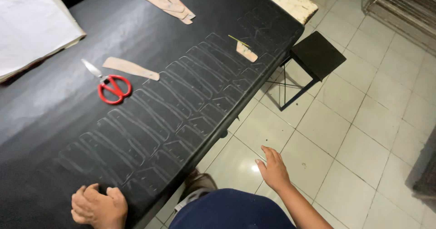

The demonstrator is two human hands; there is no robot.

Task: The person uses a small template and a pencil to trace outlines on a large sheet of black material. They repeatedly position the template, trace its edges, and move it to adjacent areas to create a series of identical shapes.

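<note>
A black sheet covers the table and carries several chalk-drawn outlines along its near edge. My left hand rests on the sheet's near edge with its fingers curled under, holding nothing that I can see. My right hand hangs off the table over the tiled floor, fingers loosely apart and empty. Red-handled scissors lie on the sheet beyond my left hand. A tan cardboard pattern piece lies beside them.
More tan pattern pieces lie at the far edge, and a small one with a yellow pencil sits near the right edge. White paper sheets lie far left. A black stool stands on the white tiled floor.
</note>
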